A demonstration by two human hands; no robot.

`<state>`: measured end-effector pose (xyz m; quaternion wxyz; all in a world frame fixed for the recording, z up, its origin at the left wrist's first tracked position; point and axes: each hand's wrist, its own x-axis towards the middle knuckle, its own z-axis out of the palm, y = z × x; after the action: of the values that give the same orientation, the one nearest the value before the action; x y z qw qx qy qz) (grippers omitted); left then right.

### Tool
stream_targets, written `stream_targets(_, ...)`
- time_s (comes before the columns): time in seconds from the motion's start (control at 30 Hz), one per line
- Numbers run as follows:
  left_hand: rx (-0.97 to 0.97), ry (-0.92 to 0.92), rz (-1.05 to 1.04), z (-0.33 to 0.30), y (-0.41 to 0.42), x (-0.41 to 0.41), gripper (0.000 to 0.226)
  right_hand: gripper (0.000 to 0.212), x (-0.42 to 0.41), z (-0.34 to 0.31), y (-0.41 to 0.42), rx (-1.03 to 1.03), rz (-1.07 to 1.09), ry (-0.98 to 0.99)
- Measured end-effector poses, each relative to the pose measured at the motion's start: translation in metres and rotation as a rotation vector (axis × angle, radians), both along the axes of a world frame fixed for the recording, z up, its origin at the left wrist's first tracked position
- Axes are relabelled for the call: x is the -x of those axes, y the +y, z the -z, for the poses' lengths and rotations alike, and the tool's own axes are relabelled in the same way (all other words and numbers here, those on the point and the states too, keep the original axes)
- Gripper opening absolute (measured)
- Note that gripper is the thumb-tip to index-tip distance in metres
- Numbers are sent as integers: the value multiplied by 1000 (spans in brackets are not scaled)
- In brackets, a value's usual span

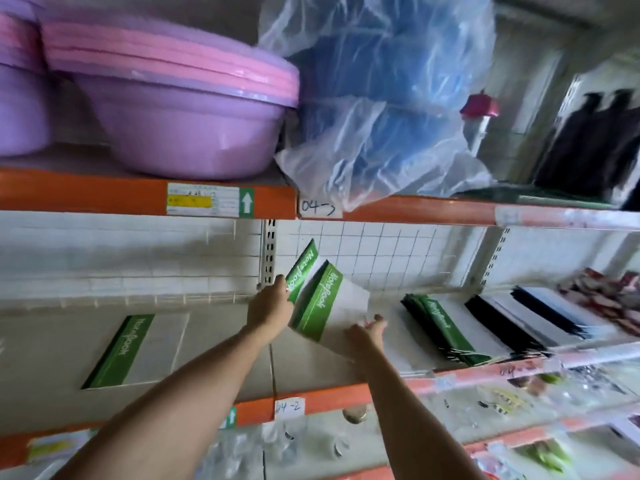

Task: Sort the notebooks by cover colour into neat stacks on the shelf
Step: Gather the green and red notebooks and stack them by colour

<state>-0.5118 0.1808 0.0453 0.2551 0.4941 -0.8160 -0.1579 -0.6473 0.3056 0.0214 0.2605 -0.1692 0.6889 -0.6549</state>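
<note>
Two green-and-white notebooks (320, 303) are tilted up off the middle shelf (221, 344) near its upright post. My left hand (272, 306) grips their left edge, and my right hand (369, 329) holds the lower right corner of the front one. A single green notebook (138, 348) lies flat on the shelf to the left. To the right lies a fanned stack of green notebooks (440, 327), then a stack of dark-covered notebooks (512, 317).
The orange shelf edge (311, 403) carries a paper label. Above, purple basins (180, 109) and a plastic-wrapped blue bundle (381, 98) fill the upper shelf. A white wire grid backs the shelf. Patterned goods (609, 296) lie far right; bagged items sit below.
</note>
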Motion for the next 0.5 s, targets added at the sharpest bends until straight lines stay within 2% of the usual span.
stream_targets(0.1, 10, -35, 47, -15, 20, 49, 26, 47, 45, -1, 18, -69, -14, 44)
stream_targets(0.2, 37, -78, 88, -26, 40, 97, 26, 34, 90, -8, 43, -97, 37, 43)
stream_targets(0.33, 71, -123, 90, -31, 61, 148, 25, 48, 146, -11, 69, -118, 117, 113)
stream_targets(0.5, 82, -151, 73, -25, 80, 204, 18, 40, 216, -11, 95, -196, 163, 222)
